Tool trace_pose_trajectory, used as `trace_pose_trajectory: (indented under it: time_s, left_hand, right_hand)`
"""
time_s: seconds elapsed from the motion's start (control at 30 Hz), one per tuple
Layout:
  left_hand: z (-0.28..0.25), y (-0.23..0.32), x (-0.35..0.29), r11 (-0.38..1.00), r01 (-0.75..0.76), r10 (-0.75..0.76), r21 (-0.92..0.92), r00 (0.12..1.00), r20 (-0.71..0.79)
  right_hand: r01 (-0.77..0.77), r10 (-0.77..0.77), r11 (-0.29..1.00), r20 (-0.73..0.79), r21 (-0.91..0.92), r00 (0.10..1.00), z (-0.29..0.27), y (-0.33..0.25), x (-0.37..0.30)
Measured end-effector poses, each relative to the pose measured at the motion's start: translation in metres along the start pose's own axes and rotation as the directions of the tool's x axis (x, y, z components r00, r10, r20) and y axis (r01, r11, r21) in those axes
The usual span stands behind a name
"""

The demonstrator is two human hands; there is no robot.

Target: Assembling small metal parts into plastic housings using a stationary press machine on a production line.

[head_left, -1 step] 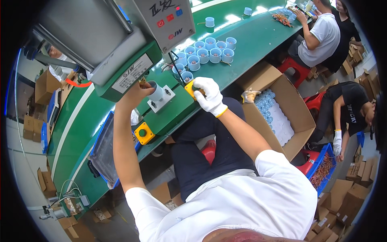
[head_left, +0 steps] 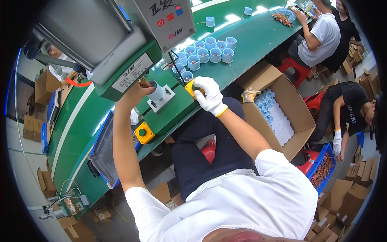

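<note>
My bare left hand (head_left: 136,96) reaches under the green head of a bench press (head_left: 128,71). Its fingers are bent together beside the rim of a light blue plastic cup (head_left: 157,94), and whatever they pinch is hidden. That cup sits in a metal fixture plate (head_left: 166,101) on the green press base (head_left: 174,115). In a white glove, my right hand (head_left: 209,97) curls over a yellow button box (head_left: 188,88) at the base's right end, covering part of its dark button. A second yellow button box (head_left: 144,133) with a green button is at the left end, untouched.
Several light blue cups (head_left: 202,55) with small parts inside stand on the green table (head_left: 254,44). A cardboard carton (head_left: 296,103) of blue cups is at my right, a blue crate (head_left: 105,151) at my left. Co-workers (head_left: 320,34) sit along the right side.
</note>
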State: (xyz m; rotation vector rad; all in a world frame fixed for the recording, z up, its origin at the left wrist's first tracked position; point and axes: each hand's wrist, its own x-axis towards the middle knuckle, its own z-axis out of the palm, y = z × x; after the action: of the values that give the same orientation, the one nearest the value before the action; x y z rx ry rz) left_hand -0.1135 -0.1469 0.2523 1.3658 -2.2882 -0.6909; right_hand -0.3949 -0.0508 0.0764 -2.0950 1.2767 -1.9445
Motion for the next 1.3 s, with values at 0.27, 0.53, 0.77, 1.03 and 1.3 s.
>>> trace_pose_trajectory:
  time_s: [0.27, 0.53, 0.77, 1.03, 1.3]
  left_hand:
    - [-0.011, -0.007, -0.012, 1.000, 0.021, -0.021, 0.012, 0.999, 0.030]
    - [0.112, -0.083, -0.187, 1.000, -0.005, 0.003, -0.001, 0.797, -0.605]
    - [0.105, -0.093, -0.183, 0.970, -0.026, 0.191, 0.241, 0.694, -0.694]
    - [0.089, -0.095, -0.166, 0.998, 0.028, 0.007, 0.048, 0.792, -0.611]
    - [0.118, -0.103, -0.139, 0.962, 0.274, -0.223, 0.014, 0.809, -0.543]
  right_hand:
    - [0.016, -0.016, 1.000, -0.019, -0.004, 1.000, 0.007, -0.005, 0.000]
    - [0.158, -0.155, 0.985, 0.041, -0.073, 0.987, -0.009, -0.022, 0.012]
    - [0.067, 0.026, 0.941, 0.267, -0.333, 0.963, -0.010, -0.031, 0.037]
    - [0.065, -0.056, 0.978, 0.051, -0.196, 0.997, -0.088, 0.017, 0.045]
    - [-0.657, 0.631, 0.669, -0.201, -0.347, 0.749, -0.141, 0.299, 0.215]
